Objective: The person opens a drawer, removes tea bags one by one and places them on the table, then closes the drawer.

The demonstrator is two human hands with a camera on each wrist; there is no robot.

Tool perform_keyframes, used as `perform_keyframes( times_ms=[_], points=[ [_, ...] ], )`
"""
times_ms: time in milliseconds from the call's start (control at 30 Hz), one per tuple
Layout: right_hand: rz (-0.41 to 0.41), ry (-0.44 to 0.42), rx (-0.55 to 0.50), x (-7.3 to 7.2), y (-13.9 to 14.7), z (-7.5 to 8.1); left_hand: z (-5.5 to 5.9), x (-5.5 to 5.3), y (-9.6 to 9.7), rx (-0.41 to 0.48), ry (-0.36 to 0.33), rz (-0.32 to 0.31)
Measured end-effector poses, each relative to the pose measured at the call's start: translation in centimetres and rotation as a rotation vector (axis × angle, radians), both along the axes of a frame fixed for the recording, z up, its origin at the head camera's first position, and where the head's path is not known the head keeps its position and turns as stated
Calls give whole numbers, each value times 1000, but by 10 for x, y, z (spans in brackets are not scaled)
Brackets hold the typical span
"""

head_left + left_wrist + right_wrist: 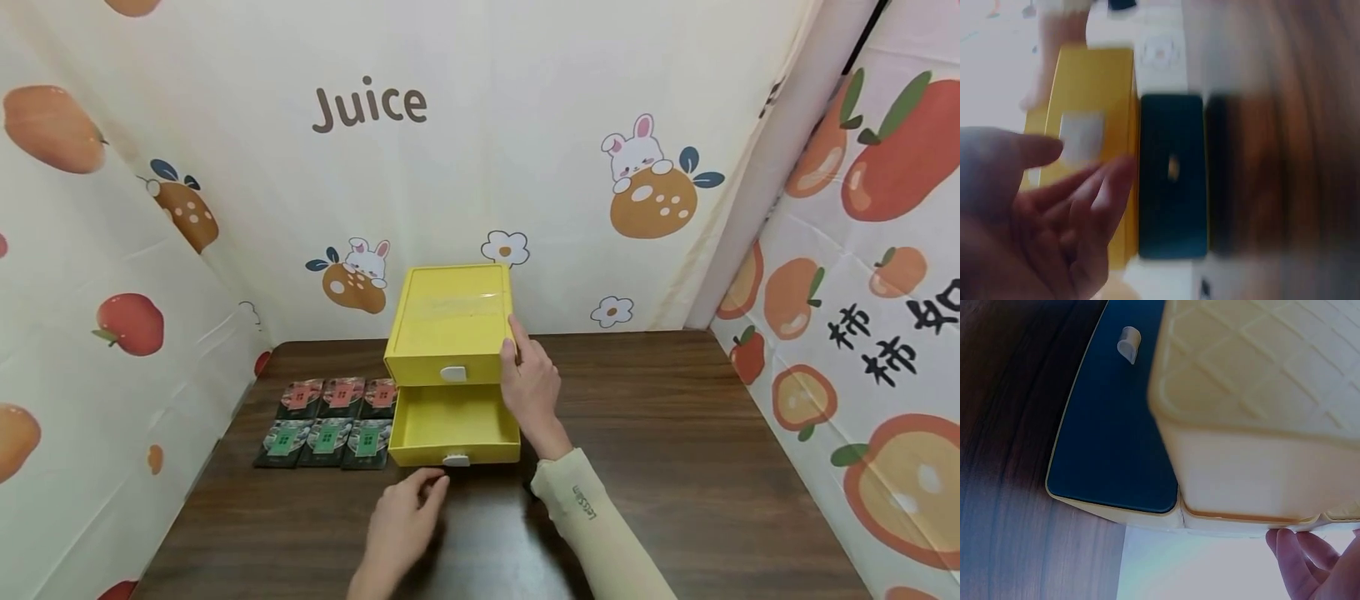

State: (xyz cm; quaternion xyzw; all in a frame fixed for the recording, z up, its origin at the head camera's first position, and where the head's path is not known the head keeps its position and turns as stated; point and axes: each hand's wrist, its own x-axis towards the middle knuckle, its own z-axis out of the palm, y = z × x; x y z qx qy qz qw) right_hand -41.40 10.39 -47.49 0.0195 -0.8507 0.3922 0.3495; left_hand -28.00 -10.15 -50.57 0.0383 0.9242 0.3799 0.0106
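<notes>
Yellow and seemingly light but stiff, the box (450, 315) stands on the table (660, 433), best steadied by its sides, where the right hand (531, 382) rests unclenched, while the empty left hand (405, 517), fingers loose, hovers by the open drawer's (420, 452) white tab (456, 460).

Drawer unit (1100, 512), cream-yellow casing; dark blue front panel (1113, 434) with one pale, curled tab handle (1129, 345). Beside panel: projecting cream drawer (1254, 472), diamond-ridged face, plain wall. Right hand (1304, 575), partly in frame, lower right, fingertips at unit's edge. Dark wood-grain tabletop (1004, 444), left.
</notes>
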Motion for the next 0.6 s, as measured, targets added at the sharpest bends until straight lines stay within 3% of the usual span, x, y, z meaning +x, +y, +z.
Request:
perform_keyframes(
  times_ms=[133,200,467,600],
  points=[
    [-2,-2,-1,0,-2,-1,-2,0,21,7,44,137],
    [-6,0,-5,0,-3,0,-2,-2,24,-1,71,176],
    [-33,-20,-10,-1,-3,1,-9,-24,25,-5,260,200],
    [-31,-33,-13,-1,-3,1,-11,-40,26,9,317,199]
  ],
)
